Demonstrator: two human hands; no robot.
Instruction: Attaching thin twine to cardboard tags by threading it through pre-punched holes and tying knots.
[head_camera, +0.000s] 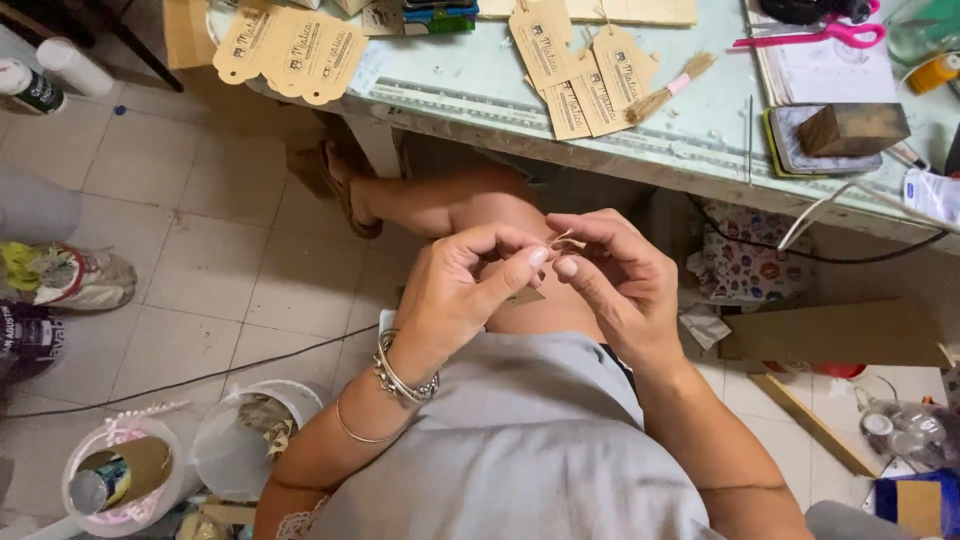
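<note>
Both hands meet over the lap, below the table edge (560, 140). The left hand (455, 290) and right hand (615, 275) each pinch a thin tan string (568, 241) between thumb and forefinger, fingertips nearly touching for fine control. A brown tag (524, 296) hangs just beneath them.

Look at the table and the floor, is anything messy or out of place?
A few things. A stack of brown paper tags hangs over the table edge at the left and could slip off. On the floor, paper scraps lie crumpled under the table. Both hands, left hand and right hand, pinch a thin straw-coloured strand; nothing looks broken.
</note>
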